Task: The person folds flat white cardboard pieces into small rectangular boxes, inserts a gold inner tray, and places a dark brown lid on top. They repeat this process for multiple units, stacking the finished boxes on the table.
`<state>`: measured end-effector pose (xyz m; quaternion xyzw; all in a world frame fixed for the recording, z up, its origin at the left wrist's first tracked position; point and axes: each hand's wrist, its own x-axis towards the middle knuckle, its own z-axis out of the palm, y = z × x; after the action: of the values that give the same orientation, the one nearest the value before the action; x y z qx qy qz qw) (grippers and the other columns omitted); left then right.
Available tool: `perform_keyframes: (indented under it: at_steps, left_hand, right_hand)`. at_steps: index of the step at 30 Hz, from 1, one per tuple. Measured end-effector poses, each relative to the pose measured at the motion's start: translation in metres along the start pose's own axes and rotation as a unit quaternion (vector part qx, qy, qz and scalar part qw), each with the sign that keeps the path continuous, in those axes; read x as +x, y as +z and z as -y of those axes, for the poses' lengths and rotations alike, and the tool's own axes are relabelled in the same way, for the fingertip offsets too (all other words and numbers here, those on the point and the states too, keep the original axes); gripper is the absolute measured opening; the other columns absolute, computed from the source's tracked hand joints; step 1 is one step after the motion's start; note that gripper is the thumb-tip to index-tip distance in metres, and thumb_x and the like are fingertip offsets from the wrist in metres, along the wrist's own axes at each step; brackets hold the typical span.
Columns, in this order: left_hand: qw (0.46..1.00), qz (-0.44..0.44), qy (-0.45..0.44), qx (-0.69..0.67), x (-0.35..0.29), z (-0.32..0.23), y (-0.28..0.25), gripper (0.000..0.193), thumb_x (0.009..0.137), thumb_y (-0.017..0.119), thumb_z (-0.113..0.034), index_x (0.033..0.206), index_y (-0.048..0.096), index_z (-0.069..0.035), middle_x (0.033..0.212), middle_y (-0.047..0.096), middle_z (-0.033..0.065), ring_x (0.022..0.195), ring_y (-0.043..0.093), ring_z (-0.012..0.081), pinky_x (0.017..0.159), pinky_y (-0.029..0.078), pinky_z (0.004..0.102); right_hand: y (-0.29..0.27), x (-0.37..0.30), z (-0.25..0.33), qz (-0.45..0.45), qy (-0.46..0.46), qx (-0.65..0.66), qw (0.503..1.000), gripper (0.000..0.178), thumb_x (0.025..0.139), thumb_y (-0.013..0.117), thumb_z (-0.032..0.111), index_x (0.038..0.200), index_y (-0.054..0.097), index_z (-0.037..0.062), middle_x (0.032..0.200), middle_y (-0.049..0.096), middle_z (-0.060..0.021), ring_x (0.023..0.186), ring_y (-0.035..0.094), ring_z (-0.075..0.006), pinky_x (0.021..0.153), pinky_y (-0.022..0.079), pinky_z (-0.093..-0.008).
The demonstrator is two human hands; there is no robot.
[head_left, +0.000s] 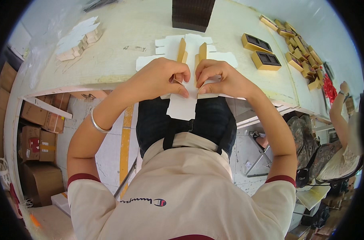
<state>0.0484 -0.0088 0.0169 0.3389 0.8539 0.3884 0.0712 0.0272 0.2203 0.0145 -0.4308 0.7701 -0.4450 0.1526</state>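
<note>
While your left hand (166, 77) and right hand (227, 80) pinch its edges, the carton blank (183, 105) lies between them: white card, angular tabs (161, 42), upright gold flaps (182, 51).

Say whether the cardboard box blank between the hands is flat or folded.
Partly folded: the box blank has upright gold panels, but its white front flap extends unfolded.
</note>
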Motion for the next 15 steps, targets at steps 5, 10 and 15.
perform_keyframes:
  at_steps: [5,10,15]
  left_hand:
    - [0.997,0.012,-0.005,-0.072,-0.003,0.01,-0.004,0.022,0.072,0.076,-0.013,0.081,0.059,-0.003,0.068,0.059,0.0033,0.062,0.052,0.0132,0.061,0.044,0.0252]
    - [0.995,-0.01,-0.007,-0.096,-0.011,0.02,-0.002,0.015,0.074,0.074,-0.01,0.081,0.062,-0.003,0.075,0.061,0.004,0.068,0.056,0.0138,0.066,0.045,0.0257]
    - [0.992,-0.066,0.078,0.069,-0.008,0.015,-0.001,0.01,0.074,0.072,-0.011,0.077,0.064,-0.005,0.078,0.061,0.0048,0.075,0.058,0.0149,0.068,0.046,0.0267]
  right_hand:
    - [-0.011,-0.005,-0.017,0.008,0.015,0.108,0.994,0.015,0.07,0.077,0.006,0.083,0.068,0.003,0.096,0.058,-0.0055,0.093,0.055,-0.0178,0.09,0.044,-0.0312]
    - [-0.002,-0.013,-0.017,-0.036,-0.05,0.044,0.997,0.017,0.072,0.076,0.006,0.085,0.065,0.0013,0.098,0.06,-0.0071,0.094,0.057,-0.0181,0.089,0.046,-0.0308]
    - [-0.001,-0.014,-0.027,-0.061,-0.031,0.062,0.996,0.025,0.07,0.078,0.018,0.087,0.069,0.0028,0.11,0.062,-0.0109,0.101,0.057,-0.0223,0.089,0.045,-0.0329]
